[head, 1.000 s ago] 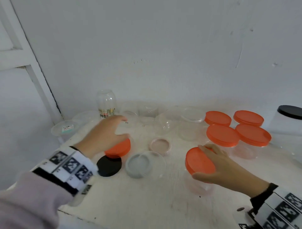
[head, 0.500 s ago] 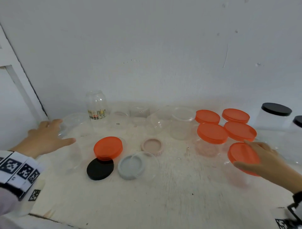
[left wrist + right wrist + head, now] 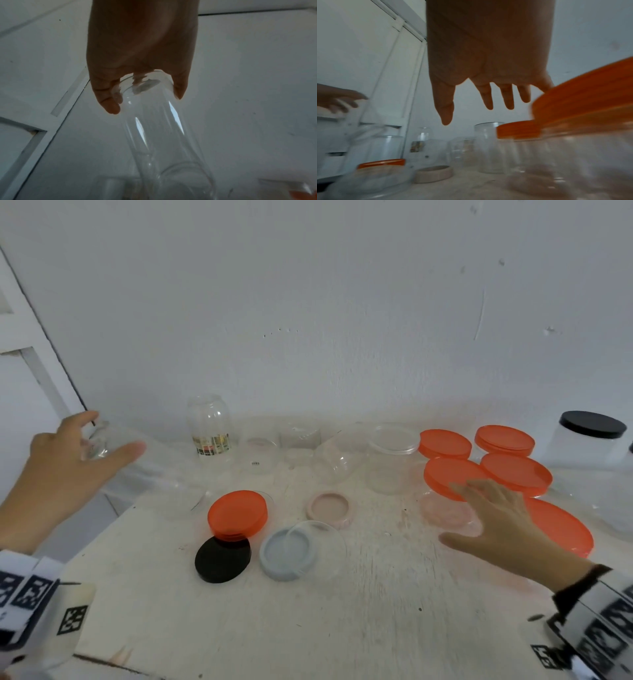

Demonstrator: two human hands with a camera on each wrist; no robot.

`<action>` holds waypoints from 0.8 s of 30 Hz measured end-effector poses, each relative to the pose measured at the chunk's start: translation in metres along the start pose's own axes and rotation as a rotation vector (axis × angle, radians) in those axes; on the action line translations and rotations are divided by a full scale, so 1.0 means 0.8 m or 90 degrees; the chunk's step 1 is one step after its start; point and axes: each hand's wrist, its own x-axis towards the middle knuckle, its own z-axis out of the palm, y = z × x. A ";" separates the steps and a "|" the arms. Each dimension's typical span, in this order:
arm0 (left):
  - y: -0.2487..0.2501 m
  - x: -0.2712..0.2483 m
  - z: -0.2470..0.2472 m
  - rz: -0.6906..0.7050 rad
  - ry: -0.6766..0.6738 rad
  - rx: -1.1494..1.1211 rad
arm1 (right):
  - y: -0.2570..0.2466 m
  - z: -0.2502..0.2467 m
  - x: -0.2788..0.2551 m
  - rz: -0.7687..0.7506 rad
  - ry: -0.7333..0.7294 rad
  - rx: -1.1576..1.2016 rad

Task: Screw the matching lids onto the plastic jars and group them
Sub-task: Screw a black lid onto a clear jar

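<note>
My left hand [image 3: 109,436] is at the table's far left and grips one end of a clear lidless jar [image 3: 164,477] that lies tilted; in the left wrist view thumb and fingers curl round that end of the jar [image 3: 163,135]. My right hand [image 3: 455,511] hovers with fingers spread and holds nothing, just left of an orange-lidded jar [image 3: 561,529]. That jar stands beside several other orange-lidded jars [image 3: 513,470]. A stack of orange lids [image 3: 238,513], a black lid [image 3: 222,558], a grey lid [image 3: 281,556] and a pink lid [image 3: 329,508] lie mid-table.
Clear lidless jars line the back wall, one with a printed label [image 3: 210,429]. A clear lid [image 3: 322,542] leans on the grey one. A white jar with a black lid [image 3: 591,429] stands at the back right. The table's front edge [image 3: 102,662] is near my left wrist.
My left hand left the orange lid stack, went far left and took hold of a clear jar. My right hand carried an orange-lidded jar right to the group, let go and opened.
</note>
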 end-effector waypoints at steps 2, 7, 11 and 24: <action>0.044 -0.035 -0.002 -0.022 -0.008 -0.058 | -0.042 0.009 0.007 -0.081 -0.040 0.051; 0.108 -0.082 0.027 -0.088 -0.098 -0.320 | -0.160 0.041 0.028 -0.290 -0.127 0.077; 0.117 -0.088 0.045 -0.167 -0.102 -0.433 | -0.245 0.064 0.043 -0.384 -0.198 0.090; 0.075 -0.094 0.055 -0.244 -0.137 -0.461 | -0.367 0.109 0.066 -0.462 -0.303 -0.013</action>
